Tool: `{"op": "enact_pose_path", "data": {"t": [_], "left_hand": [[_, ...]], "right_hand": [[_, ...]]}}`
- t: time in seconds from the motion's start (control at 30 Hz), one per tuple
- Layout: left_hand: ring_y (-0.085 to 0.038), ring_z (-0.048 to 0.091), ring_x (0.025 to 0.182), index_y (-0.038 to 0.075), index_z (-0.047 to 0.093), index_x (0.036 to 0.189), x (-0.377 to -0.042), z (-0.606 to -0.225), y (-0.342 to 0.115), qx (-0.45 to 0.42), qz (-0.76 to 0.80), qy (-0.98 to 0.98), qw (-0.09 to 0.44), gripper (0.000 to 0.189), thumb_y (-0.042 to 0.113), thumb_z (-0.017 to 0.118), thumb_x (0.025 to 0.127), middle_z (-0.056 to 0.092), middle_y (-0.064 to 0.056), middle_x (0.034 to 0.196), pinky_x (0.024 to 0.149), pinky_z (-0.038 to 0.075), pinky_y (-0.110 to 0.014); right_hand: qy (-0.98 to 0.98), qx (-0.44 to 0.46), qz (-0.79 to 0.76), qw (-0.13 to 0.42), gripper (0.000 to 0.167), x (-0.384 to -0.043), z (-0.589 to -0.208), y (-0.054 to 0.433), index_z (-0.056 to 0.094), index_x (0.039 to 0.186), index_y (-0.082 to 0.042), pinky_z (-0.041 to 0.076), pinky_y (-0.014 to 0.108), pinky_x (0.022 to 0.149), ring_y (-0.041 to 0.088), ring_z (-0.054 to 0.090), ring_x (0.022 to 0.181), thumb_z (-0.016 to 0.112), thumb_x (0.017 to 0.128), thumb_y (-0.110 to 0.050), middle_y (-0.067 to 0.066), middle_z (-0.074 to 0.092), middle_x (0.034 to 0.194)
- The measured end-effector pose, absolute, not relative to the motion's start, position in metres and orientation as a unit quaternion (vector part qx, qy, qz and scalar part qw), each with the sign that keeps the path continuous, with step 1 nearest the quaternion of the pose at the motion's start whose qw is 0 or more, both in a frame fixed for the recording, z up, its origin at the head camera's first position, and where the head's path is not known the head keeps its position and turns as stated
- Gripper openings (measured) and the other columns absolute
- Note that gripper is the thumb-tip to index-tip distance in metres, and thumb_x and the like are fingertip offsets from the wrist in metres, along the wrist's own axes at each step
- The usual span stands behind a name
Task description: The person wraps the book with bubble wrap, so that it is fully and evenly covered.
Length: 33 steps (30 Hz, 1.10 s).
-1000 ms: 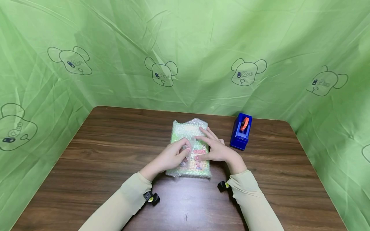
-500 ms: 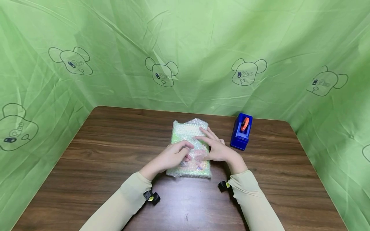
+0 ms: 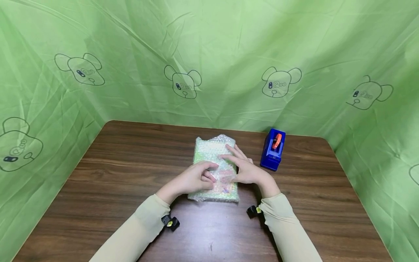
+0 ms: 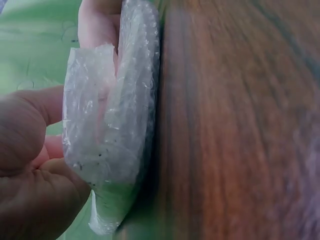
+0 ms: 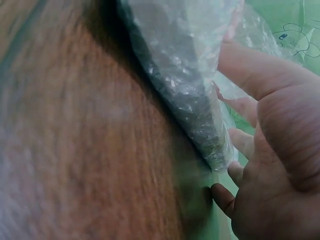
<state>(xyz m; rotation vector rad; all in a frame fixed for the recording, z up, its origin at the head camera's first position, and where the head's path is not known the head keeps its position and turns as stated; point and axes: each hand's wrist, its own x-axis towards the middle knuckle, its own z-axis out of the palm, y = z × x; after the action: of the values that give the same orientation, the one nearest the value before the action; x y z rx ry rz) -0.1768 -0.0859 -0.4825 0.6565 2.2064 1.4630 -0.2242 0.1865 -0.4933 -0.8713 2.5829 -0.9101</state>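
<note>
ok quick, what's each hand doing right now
Left hand: pinches the bubble wrap flap on the wrapped package.
Right hand: open, fingers flat on the package.

A blue dispenser (image 3: 272,149) stands near the table's (image 3: 124,171) far right corner, just beside the parcel (image 3: 214,169). The left half and near edge offer open passage.

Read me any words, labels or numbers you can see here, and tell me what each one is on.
Nothing can be read.
Bubble-wrapped packet: coloured print shows through the wrap, too blurred to read.
Blue tape dispenser: no lettering visible.
Green backdrop: only cartoon bear-head drawings, whose small face marks are too small to read.
</note>
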Motion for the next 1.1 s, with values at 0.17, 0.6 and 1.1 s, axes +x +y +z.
{"op": "enact_pose_path", "data": {"t": [0.17,0.6,1.1], "left_hand": [[-0.023,0.075,0.109,-0.005,0.052,0.157,-0.176,-0.486,-0.086,0.240,0.535,0.782,0.212,0.073,-0.011,0.077,0.088,0.052,-0.024,0.148,0.093,0.062,-0.026],[-0.016,0.074,0.107,-0.003,0.043,0.164,-0.175,-0.486,-0.084,0.225,0.525,0.795,0.205,0.088,-0.010,0.082,0.087,0.022,-0.012,0.178,0.090,0.062,-0.023],[-0.014,0.073,0.106,-0.004,0.044,0.164,-0.177,-0.483,-0.084,0.235,0.513,0.800,0.202,0.085,-0.008,0.082,0.088,0.023,-0.015,0.177,0.091,0.062,-0.023]], "right_hand": [[0.884,-0.307,-0.327,0.136,0.088,-0.223,-0.491,0.188,0.050,0.165,-0.023,0.003,0.098,0.106,0.046,-0.010,0.167,0.093,0.089,-0.030,0.013,0.007,0.184],[0.851,-0.319,-0.391,0.148,0.061,-0.229,-0.484,0.203,0.057,0.159,-0.015,0.024,0.073,0.126,0.046,0.000,0.167,0.067,0.100,-0.001,0.014,0.020,0.182],[0.872,-0.303,-0.351,0.158,0.068,-0.224,-0.482,0.193,0.060,0.159,-0.024,0.012,0.075,0.128,0.040,-0.006,0.168,0.086,0.097,-0.035,0.009,0.014,0.183]]}}
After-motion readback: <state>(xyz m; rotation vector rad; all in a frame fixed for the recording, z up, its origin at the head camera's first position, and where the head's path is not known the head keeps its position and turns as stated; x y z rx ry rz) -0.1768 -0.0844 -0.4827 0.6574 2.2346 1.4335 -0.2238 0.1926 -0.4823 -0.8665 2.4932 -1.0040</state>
